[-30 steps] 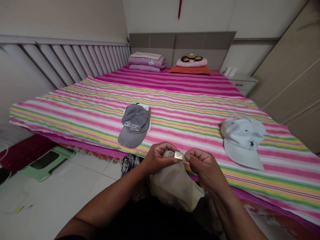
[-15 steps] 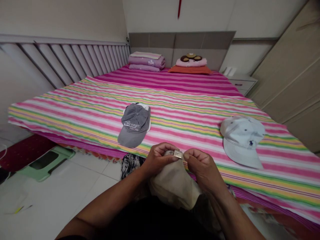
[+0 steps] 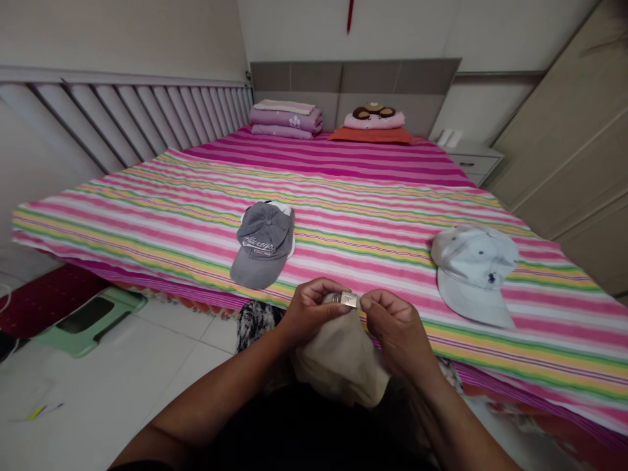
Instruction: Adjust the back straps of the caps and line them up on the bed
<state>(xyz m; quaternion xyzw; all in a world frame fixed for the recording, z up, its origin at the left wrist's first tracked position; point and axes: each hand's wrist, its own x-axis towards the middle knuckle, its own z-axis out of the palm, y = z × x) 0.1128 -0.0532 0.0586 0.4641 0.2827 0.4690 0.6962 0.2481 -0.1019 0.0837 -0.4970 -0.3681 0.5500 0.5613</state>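
Observation:
A beige cap [image 3: 338, 360] hangs over my lap with its back strap turned up. On the strap sits a metal buckle [image 3: 348, 299]. My left hand [image 3: 318, 307] is closed on the strap just left of the buckle, thumb in front. My right hand [image 3: 395, 320] pinches the strap end at the buckle's right side. A grey cap with white lettering [image 3: 265, 242] lies on the bed ahead to the left, on top of a white cap [image 3: 289, 210] that is mostly hidden. To the right rests a pale cap with a small dark emblem [image 3: 475, 273].
The bed has a striped sheet [image 3: 161, 209]. Folded purple bedding [image 3: 286, 121] and a pink pillow [image 3: 375, 121] lie by the headboard [image 3: 314, 78]. A green stool [image 3: 88, 324] stands on the tiled floor at left. White slatted rail [image 3: 147, 118] runs along the left.
The view has shifted very slightly. Both hands keep their hold on the strap, and the buckle has tilted a little.

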